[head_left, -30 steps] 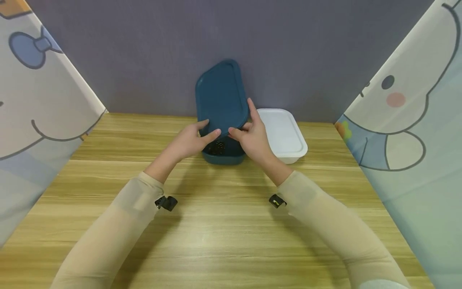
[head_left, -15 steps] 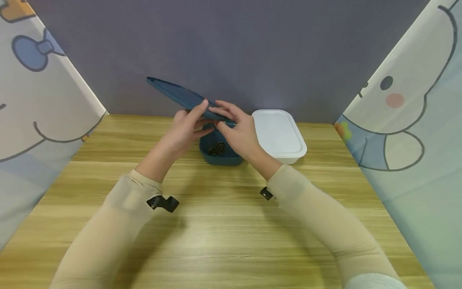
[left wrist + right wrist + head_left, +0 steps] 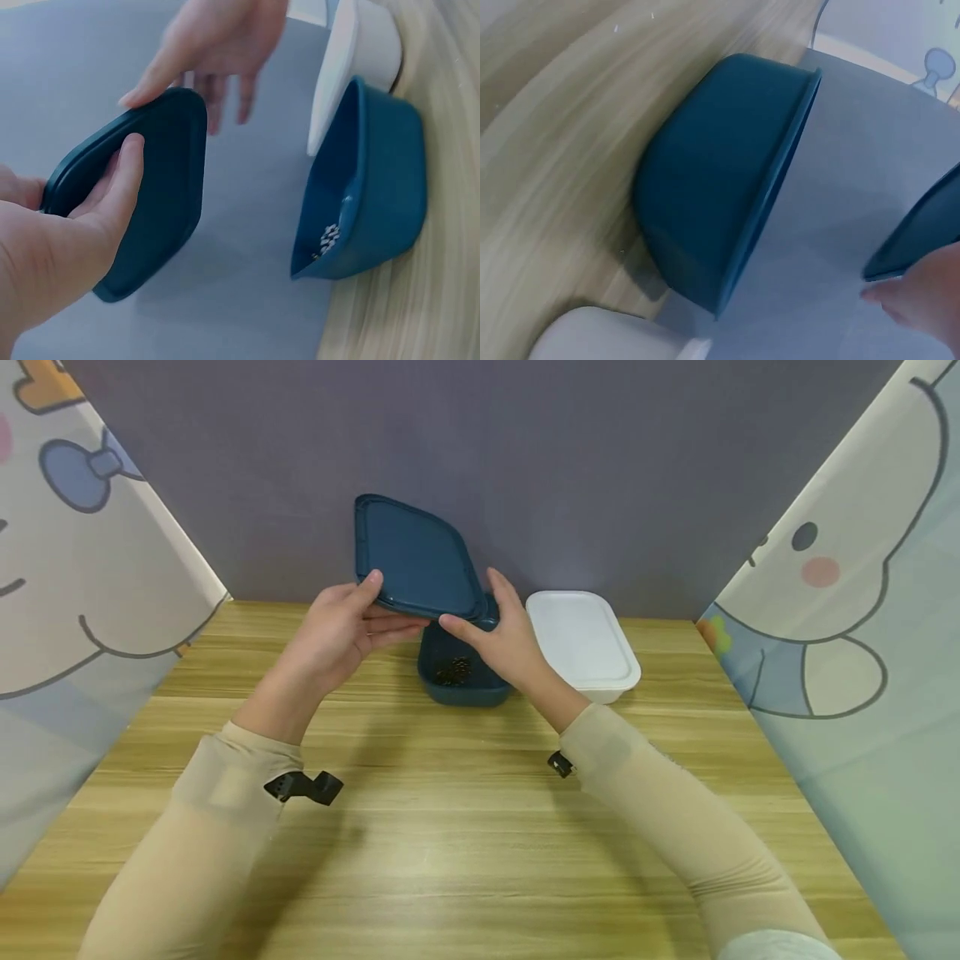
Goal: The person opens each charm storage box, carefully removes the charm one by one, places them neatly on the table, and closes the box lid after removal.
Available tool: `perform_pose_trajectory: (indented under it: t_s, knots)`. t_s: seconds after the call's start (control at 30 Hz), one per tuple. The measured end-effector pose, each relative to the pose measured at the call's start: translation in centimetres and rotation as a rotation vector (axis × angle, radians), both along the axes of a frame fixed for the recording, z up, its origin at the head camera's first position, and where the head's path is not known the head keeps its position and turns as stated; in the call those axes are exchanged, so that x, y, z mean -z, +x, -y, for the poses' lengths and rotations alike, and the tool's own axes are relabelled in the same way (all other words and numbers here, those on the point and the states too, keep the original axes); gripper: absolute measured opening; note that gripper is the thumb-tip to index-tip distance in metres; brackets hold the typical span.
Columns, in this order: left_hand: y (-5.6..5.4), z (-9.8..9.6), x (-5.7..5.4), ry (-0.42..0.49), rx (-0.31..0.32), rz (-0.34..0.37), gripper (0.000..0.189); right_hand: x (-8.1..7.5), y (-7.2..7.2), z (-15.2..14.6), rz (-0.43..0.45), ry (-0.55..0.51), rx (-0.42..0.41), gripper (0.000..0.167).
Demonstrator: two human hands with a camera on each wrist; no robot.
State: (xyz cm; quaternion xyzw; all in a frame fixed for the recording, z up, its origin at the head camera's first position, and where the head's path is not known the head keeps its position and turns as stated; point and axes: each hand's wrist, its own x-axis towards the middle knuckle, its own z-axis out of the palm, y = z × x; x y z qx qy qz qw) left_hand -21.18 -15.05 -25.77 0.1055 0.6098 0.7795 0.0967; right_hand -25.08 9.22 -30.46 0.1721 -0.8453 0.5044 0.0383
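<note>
In the head view my left hand grips a dark blue lid by its near left edge, thumb on one face and fingers beneath. The lid is tilted up above the table. My right hand touches the lid's near right corner with its thumb, its other fingers straight and spread. Beneath stands a dark blue box, uncovered, with a brown pine cone inside. The left wrist view shows the left thumb flat against the lid, and the right fingers extended past its corner.
A white box with a white lid stands right of the blue box. Behind both rises a grey panel; cartoon-printed panels flank the wooden table.
The lid swung left, tipped nearly edge-on, then turned its broad face back to the head view. My left hand shifted left with it; the right hand's grip on it loosened.
</note>
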Motion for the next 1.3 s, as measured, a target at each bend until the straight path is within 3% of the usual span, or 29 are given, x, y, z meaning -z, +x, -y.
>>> perform_pose_trajectory:
  t_s: [0.13, 0.33, 0.43, 0.6, 0.67, 0.77, 0.83, 0.97, 1.3]
  knots:
    - [0.2, 0.7, -0.3, -0.009, -0.017, -0.027, 0.065, 0.4, -0.5, -0.2, 0.143, -0.092, -0.042, 0.109]
    - [0.5, 1.3, -0.1, -0.104, -0.091, -0.057, 0.061, 0.5, -0.3, 0.5, 0.184, -0.134, -0.088, 0.107]
    - [0.8, 1.9, 0.3, -0.238, -0.124, -0.081, 0.067, 0.5, 0.0, 1.2, 0.183, -0.130, -0.099, 0.110]
    - [0.9, 3.3, 1.1, -0.565, -0.143, -0.110, 0.107, 0.8, 0.2, 2.7, 0.161, -0.104, -0.132, 0.114]
    - [0.8, 4.3, 1.7, -0.669, -0.155, -0.143, 0.120, 1.0, 0.3, 3.4, 0.157, -0.088, -0.137, 0.115]
    - [0.8, 5.7, 2.6, -0.779, -0.202, -0.210, 0.124, 1.1, 0.7, 4.5, 0.179, -0.057, -0.128, 0.118]
    - [0.9, 6.5, 3.2, -0.820, -0.236, -0.240, 0.121, 1.1, 1.0, 5.2, 0.207, -0.033, -0.121, 0.120]
    - [1.3, 7.9, 4.0, -0.882, -0.266, -0.234, 0.114, 1.4, 1.5, 6.5, 0.238, -0.001, -0.135, 0.123]
    - [2.7, 11.3, 6.5, -0.971, -0.214, -0.129, 0.120, 3.7, 2.6, 9.9, 0.299, 0.116, -0.141, 0.131]
